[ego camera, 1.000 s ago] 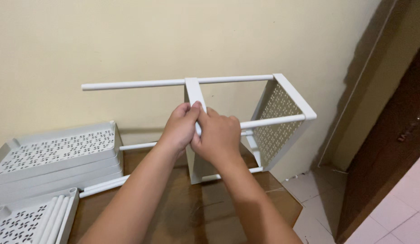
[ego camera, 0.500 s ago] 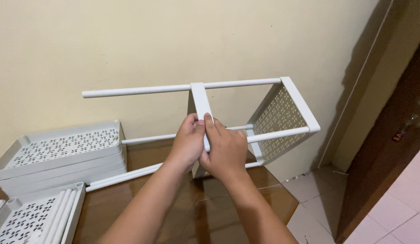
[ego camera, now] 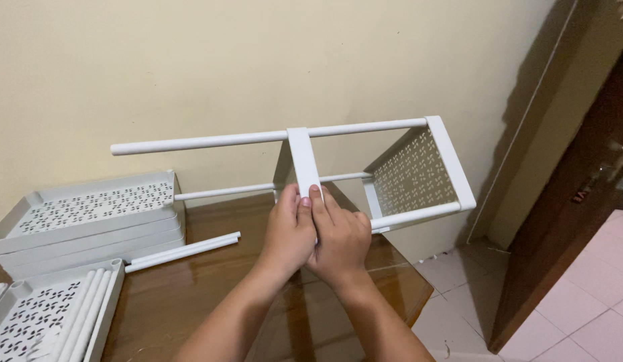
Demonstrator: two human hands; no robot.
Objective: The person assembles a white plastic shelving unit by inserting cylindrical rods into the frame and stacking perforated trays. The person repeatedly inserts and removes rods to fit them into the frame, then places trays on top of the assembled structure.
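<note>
A half-built white plastic rack (ego camera: 419,167) lies on its side above a brown wooden table (ego camera: 191,302). Its perforated end shelf faces me at the right, and long white poles (ego camera: 197,142) run out to the left. A second white shelf (ego camera: 303,161) sits edge-on across the poles near the middle. My left hand (ego camera: 289,231) and my right hand (ego camera: 342,238) press together around the near edge of that middle shelf, thumbs up against it.
A stack of white perforated shelves (ego camera: 90,221) rests at the table's left. Another shelf (ego camera: 50,315) holding loose poles lies at the lower left. Two loose white poles (ego camera: 184,250) lie on the table. A cream wall stands behind, a dark door (ego camera: 580,201) and tiled floor at right.
Both hands have slid down with the middle shelf's near edge. The rack has tilted and lifted, and the two loose poles now lie apart from it on the table.
</note>
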